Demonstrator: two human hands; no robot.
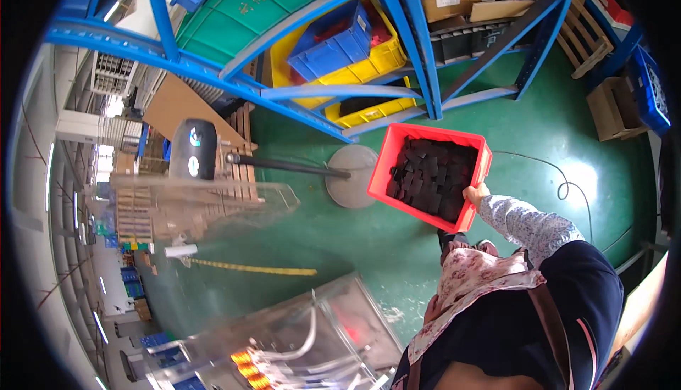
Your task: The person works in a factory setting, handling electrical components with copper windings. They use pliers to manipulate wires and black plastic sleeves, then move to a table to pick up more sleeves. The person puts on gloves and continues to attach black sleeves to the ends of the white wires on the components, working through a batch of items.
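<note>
My right hand (477,196) is closed on the right-hand rim of a red plastic bin (429,133), its fingers partly hidden by the rim. The bin is tilted slightly and held above the floor in front of my body. Inside lies a loose heap of small flat black rectangular pieces (434,177), whose material I cannot make out. A patterned sleeve (525,223) covers my right forearm. My left hand does not show in the head view.
Blue metal shelving (305,93) ahead carries yellow bins (379,64), a blue bin (330,42) and cardboard boxes (461,0). A stand's round base (347,191) is left of the red bin. A metal worktable (284,333) stands lower left; a cable (560,170) crosses the right floor.
</note>
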